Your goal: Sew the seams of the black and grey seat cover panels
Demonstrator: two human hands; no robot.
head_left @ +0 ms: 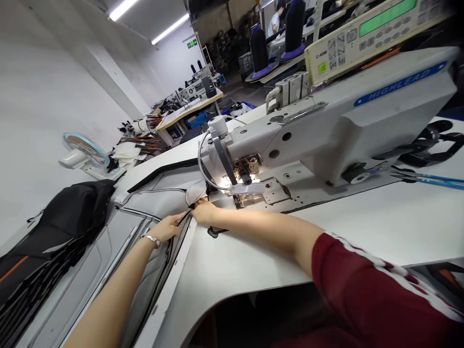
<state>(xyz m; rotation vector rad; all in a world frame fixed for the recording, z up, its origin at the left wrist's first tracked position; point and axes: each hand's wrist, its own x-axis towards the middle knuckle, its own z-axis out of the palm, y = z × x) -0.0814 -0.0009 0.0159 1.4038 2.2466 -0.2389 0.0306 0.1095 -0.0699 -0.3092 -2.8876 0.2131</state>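
A large grey seat cover (155,202) with dark seams and piping lies over the left end of the white sewing table. My left hand (168,228), with a bracelet at the wrist, pinches its edge. My right hand (204,212) is closed on the same cover close to the needle area, its fingertips partly hidden by the fabric. A rounded light panel (195,192) of the cover bulges up just beyond the right hand. The grey sewing machine (319,130) stands to the right, its lit presser foot area (246,186) a short way from that hand.
Scissors with blue handles (435,180) lie at the right. Black thread cones (259,50) and a control panel (373,36) stand behind the machine. Stacked black covers (61,212) and a fan (85,152) are at left. A person (274,21) is far back.
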